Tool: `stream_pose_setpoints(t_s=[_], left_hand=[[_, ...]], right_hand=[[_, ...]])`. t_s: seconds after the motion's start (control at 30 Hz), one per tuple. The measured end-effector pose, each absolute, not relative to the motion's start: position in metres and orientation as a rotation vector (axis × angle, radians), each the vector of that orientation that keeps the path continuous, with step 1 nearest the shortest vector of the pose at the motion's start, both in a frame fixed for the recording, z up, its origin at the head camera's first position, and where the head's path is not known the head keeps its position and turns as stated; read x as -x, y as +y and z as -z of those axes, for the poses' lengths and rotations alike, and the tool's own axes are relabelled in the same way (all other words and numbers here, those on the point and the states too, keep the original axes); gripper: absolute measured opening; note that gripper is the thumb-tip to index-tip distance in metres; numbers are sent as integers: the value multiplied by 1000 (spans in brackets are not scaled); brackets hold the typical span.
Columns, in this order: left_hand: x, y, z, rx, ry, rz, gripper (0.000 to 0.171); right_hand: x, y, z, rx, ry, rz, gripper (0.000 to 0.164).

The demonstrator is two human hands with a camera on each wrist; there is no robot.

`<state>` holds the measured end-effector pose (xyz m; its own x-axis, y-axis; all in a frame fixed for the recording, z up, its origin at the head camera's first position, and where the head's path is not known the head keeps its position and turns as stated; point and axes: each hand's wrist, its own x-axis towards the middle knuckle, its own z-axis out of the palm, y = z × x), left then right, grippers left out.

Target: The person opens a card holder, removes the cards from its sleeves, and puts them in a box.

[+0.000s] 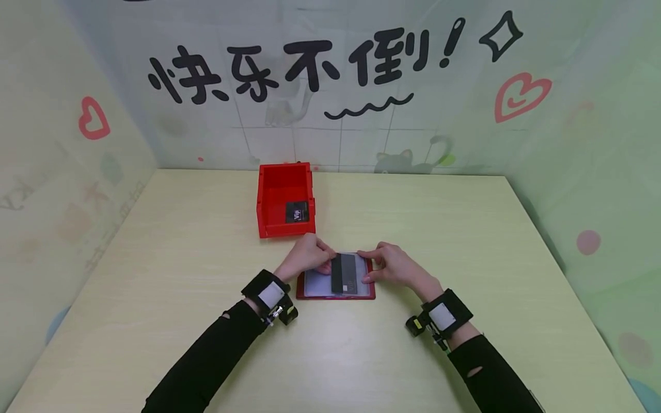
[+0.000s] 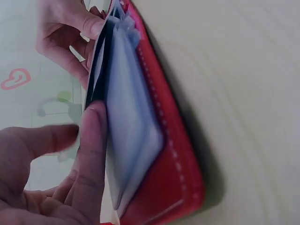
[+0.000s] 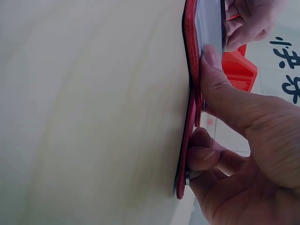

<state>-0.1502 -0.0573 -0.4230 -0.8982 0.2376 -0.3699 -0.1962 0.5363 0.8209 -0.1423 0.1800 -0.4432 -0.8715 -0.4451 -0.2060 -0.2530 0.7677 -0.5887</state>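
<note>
A red card holder (image 1: 337,297) with clear plastic sleeves (image 2: 126,108) lies spread on the table. Over its sleeves is a dark grey card (image 1: 345,281), standing at a slant in the left wrist view. My left hand (image 1: 311,253) pinches this card near its left edge, one finger lying along it. With the thumb on a sleeve and other fingers curled by the red cover (image 3: 191,56), my right hand (image 1: 393,266) grips the holder's right side.
Behind my left hand stands a red bin (image 1: 284,230) with a black card marked Vip (image 1: 296,212) inside. The pale wooden table (image 1: 439,218) meets printed cloth walls (image 1: 330,143) at the back and sides. A black wrist camera (image 1: 267,293) sits on each arm.
</note>
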Motion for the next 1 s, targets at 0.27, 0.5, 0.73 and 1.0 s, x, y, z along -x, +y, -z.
stream_pose_setpoints(t_s=[0.27, 0.5, 0.73, 1.0], left_hand=[[145, -57, 425, 5, 2295, -1336, 45], [146, -61, 424, 31, 2201, -1365, 35], [144, -65, 423, 95, 2119, -1386, 46], [143, -74, 420, 61, 2097, -1361, 51]], right_hand=[[142, 179, 444, 535, 2624, 808, 63], [141, 179, 442, 528, 2625, 814, 62], [139, 179, 441, 517, 2622, 830, 63], [141, 179, 443, 532, 2633, 823, 64]])
